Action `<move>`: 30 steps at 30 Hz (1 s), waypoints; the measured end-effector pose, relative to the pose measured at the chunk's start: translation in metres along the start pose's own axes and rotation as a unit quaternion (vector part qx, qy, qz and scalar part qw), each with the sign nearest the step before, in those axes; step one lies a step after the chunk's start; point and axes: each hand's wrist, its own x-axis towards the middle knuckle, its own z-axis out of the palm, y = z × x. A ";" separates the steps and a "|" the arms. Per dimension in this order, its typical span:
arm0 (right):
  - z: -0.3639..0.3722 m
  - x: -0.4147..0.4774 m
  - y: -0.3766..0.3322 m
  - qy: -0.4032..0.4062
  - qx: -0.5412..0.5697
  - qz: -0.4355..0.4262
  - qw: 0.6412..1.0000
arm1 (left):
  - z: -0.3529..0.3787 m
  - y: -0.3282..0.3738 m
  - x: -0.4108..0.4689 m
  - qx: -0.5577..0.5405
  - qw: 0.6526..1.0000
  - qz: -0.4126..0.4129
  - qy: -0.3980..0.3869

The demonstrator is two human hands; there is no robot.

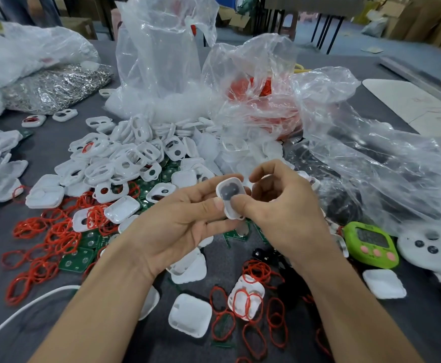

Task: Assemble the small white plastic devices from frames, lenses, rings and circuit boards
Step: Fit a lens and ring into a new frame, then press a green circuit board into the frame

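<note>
A frame is held up clear of the worktop, between both hands at mid-view, pinched at its edge by the thumb and fingers of the left hand so that its open face with the dark insert is kept turned up for inspection. It is gripped from the other side by the right hand, thumb pressed on the lower corner and fingers curled, apparently so the insert can be seated. Rings, boards and spare frames are left spread close by, probably for reach.
</note>
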 end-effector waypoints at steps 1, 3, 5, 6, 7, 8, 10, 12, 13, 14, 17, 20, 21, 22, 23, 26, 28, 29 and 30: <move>-0.001 0.002 0.000 0.005 0.054 0.019 0.998 | -0.001 0.001 0.000 0.000 1.000 0.002 0.005; -0.005 0.005 -0.001 0.048 0.116 0.051 0.991 | -0.003 0.003 0.001 -0.009 1.000 0.007 0.018; -0.012 0.008 0.003 0.056 -0.010 0.025 0.998 | -0.006 0.005 0.001 -0.026 0.999 0.016 0.033; -0.014 0.007 0.004 0.021 -0.114 0.001 0.993 | -0.007 0.006 0.001 -0.034 0.998 0.021 0.040; -0.013 0.004 0.004 -0.021 -0.207 -0.017 0.978 | -0.008 0.007 0.001 -0.039 0.998 0.027 0.044; -0.010 0.001 0.004 -0.060 -0.272 -0.021 0.960 | -0.009 0.008 0.000 -0.039 0.998 0.031 0.046; 0.000 -0.004 0.006 -0.111 -0.342 -0.015 0.933 | -0.010 0.008 0.000 -0.038 0.998 0.034 0.039; 0.006 -0.008 0.004 -0.126 -0.367 -0.016 0.921 | -0.011 0.008 -0.001 -0.042 0.998 0.032 0.030; 0.006 -0.007 0.005 -0.127 -0.362 -0.020 0.923 | -0.012 0.007 -0.001 -0.043 0.998 0.032 0.028; 0.004 -0.006 0.005 -0.124 -0.347 -0.021 0.929 | -0.012 0.007 -0.001 -0.044 0.998 0.032 0.027; -0.007 0.000 0.003 -0.076 -0.234 0.007 0.969 | -0.012 0.006 0.000 -0.043 0.998 0.030 0.041; -0.018 0.006 -0.003 -0.008 0.000 0.062 0.998 | -0.012 0.006 0.001 -0.034 0.998 0.024 0.040; -0.019 0.006 -0.005 -0.006 0.065 0.073 0.995 | -0.012 0.006 0.001 -0.028 0.999 0.018 0.038; -0.020 0.005 -0.008 -0.011 0.105 0.073 0.992 | -0.012 0.006 0.002 -0.021 0.999 0.011 0.035; -0.020 0.003 -0.011 -0.018 0.134 0.069 0.988 | -0.013 0.005 0.001 -0.016 0.999 0.003 0.031; -0.020 -0.001 -0.018 -0.056 0.201 0.053 0.977 | -0.014 0.005 0.001 -0.010 1.000 -0.017 0.022; -0.018 -0.003 -0.020 -0.068 0.198 0.043 0.977 | -0.014 0.005 0.000 -0.012 0.999 -0.026 0.018; -0.017 -0.003 -0.021 -0.064 0.200 0.042 0.977 | -0.014 0.005 0.000 -0.011 0.999 -0.030 0.015; -0.017 -0.003 -0.022 -0.059 0.208 0.042 0.975 | -0.014 0.004 0.000 -0.009 0.999 -0.033 0.011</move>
